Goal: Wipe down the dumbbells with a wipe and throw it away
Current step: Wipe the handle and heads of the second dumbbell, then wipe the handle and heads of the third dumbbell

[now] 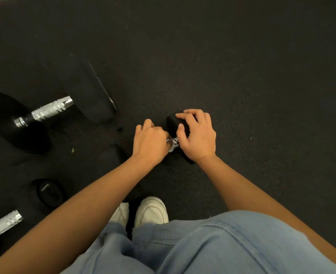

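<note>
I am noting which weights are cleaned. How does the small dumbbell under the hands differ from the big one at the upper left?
The small dumbbell has much smaller heads than the big dumbbell. The right hand grips the small one and the left hand holds a wipe on its handle; the big one lies untouched, handle bare. Both have black heads and shiny handles.

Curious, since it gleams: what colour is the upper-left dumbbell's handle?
The handle is shiny silver, with textured bands; the head view shows it.
</note>
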Demonstrator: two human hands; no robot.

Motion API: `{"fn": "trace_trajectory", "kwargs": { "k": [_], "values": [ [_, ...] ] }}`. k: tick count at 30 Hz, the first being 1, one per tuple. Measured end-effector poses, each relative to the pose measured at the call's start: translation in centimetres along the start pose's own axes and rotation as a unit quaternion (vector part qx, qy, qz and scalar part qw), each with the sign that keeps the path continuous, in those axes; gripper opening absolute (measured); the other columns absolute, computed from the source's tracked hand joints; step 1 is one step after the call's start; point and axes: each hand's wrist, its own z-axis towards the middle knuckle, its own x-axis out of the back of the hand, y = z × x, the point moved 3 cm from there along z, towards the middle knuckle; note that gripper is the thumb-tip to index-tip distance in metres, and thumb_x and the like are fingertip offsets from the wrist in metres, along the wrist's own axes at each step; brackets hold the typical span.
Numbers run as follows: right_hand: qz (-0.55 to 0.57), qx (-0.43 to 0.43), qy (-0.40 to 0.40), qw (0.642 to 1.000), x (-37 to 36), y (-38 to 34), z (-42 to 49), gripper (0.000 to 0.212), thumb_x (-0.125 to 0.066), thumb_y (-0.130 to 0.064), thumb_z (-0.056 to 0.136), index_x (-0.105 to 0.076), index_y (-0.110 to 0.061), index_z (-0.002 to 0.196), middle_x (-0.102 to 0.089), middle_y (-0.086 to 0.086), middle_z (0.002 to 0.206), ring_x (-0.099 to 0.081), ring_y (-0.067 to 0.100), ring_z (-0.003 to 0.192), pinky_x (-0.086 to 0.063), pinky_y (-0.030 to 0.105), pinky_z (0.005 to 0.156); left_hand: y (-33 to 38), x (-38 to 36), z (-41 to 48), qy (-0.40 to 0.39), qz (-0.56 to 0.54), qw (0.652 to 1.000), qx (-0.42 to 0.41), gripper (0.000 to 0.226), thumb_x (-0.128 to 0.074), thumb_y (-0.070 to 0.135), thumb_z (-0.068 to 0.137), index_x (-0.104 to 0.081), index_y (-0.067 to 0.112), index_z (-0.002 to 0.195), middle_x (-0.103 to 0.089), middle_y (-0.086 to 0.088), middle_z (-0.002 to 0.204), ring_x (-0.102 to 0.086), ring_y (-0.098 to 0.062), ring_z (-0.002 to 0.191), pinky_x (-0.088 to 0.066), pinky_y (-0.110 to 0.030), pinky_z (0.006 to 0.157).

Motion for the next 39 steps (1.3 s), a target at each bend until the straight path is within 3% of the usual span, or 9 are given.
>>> {"fn": "trace_trajectory", "kwargs": {
  "k": [8, 12, 14, 18, 21, 28, 32, 36, 39],
  "values": [
    [0.001, -0.002, -0.015, 1.000, 0.1, -0.1, 0.0, 0.036, -0.040, -0.034, 0.088, -0.060, -0.021, 0.115, -0.051, -0.001, 0.119, -0.043, 0.014, 0.111, -0.044, 0.026, 0.065, -0.7, 0.7, -0.5, 0.008, 0.060, 0.998, -0.019, 0.023, -0.055, 0.038, 0.090, -0.066, 0.030, 0.109, -0.064, 0.005, 0.099, -0.042, -0.021, 0.111, -0.031, -0.036, 0.087],
    [0.007, 0.002, -0.035, 0.999, 0.5, -0.5, 0.1, 0.031, -0.048, -0.025, 0.091, -0.059, -0.018, 0.119, -0.050, 0.001, 0.123, -0.042, 0.016, 0.115, -0.046, 0.027, 0.072, -2.3, 2.0, -1.4, 0.036, -0.072, 0.996, 0.025, 0.027, -0.052, 0.038, 0.092, -0.062, 0.035, 0.116, -0.065, 0.006, 0.109, -0.043, -0.019, 0.114, -0.034, -0.036, 0.091],
    [0.008, 0.004, -0.039, 0.999, 0.8, -0.7, 0.1, 0.031, -0.048, -0.023, 0.091, -0.059, -0.017, 0.119, -0.050, 0.001, 0.123, -0.043, 0.016, 0.116, -0.045, 0.031, 0.085, -3.3, 2.7, -2.0, 0.039, -0.145, 0.987, 0.054, 0.025, -0.056, 0.034, 0.091, -0.064, 0.034, 0.114, -0.067, 0.006, 0.108, -0.048, -0.018, 0.111, -0.040, -0.037, 0.094],
    [0.011, 0.034, -0.047, 0.998, 1.6, -2.6, 0.3, 0.029, -0.050, -0.024, 0.091, -0.059, -0.021, 0.118, -0.052, 0.000, 0.122, -0.042, 0.016, 0.119, -0.032, 0.035, 0.099, -5.6, 5.1, -4.1, 0.054, -0.242, 0.962, 0.111, 0.024, -0.062, 0.027, 0.088, -0.066, 0.027, 0.111, -0.068, 0.003, 0.109, -0.060, -0.014, 0.103, -0.048, -0.037, 0.093],
    [0.049, 0.069, -0.068, 0.994, 2.1, -5.5, 0.7, 0.028, -0.051, -0.026, 0.092, -0.059, -0.022, 0.118, -0.052, -0.002, 0.120, -0.041, 0.013, 0.119, -0.030, 0.030, 0.099, -7.5, 7.0, -5.8, 0.079, -0.267, 0.950, 0.140, 0.026, -0.065, 0.025, 0.087, -0.066, 0.024, 0.112, -0.068, 0.003, 0.108, -0.060, -0.006, 0.094, -0.048, -0.023, 0.082],
    [0.138, 0.184, -0.173, 0.958, 1.2, -15.6, 1.1, 0.035, -0.059, -0.033, 0.088, -0.055, -0.023, 0.121, -0.050, -0.007, 0.117, -0.045, 0.005, 0.109, -0.041, 0.024, 0.087, -12.9, 11.7, -10.6, 0.134, -0.238, 0.943, 0.188, 0.030, -0.064, 0.030, 0.087, -0.066, 0.024, 0.116, -0.071, 0.001, 0.102, -0.065, -0.011, 0.088, -0.051, -0.028, 0.082],
    [0.154, 0.206, -0.235, 0.938, -0.5, -21.0, 0.9, 0.044, -0.063, -0.040, 0.084, -0.051, -0.026, 0.124, -0.045, -0.013, 0.116, -0.050, 0.004, 0.102, -0.045, 0.020, 0.080, -16.7, 13.1, -13.4, 0.176, -0.264, 0.927, 0.202, 0.023, -0.065, 0.028, 0.087, -0.069, 0.023, 0.109, -0.071, 0.002, 0.096, -0.064, -0.009, 0.084, -0.046, -0.020, 0.078],
    [0.196, 0.186, -0.235, 0.934, -2.2, -25.6, 0.8, 0.041, -0.068, -0.038, 0.081, -0.055, -0.023, 0.118, -0.052, -0.012, 0.104, -0.055, 0.007, 0.087, -0.051, 0.020, 0.075, -20.1, 13.4, -15.0, 0.205, -0.325, 0.894, 0.230, 0.020, -0.069, 0.027, 0.083, -0.069, 0.020, 0.102, -0.069, 0.005, 0.087, -0.061, -0.003, 0.079, -0.044, -0.016, 0.073],
    [0.211, 0.185, -0.239, 0.930, -3.0, -28.1, 0.7, 0.038, -0.069, -0.032, 0.082, -0.056, -0.022, 0.117, -0.056, -0.011, 0.103, -0.057, 0.005, 0.087, -0.052, 0.018, 0.075, -21.9, 13.5, -15.7, 0.228, -0.361, 0.871, 0.244, 0.019, -0.070, 0.028, 0.082, -0.066, 0.020, 0.098, -0.068, 0.006, 0.081, -0.064, -0.004, 0.077, -0.048, -0.017, 0.071]
  ]
}}
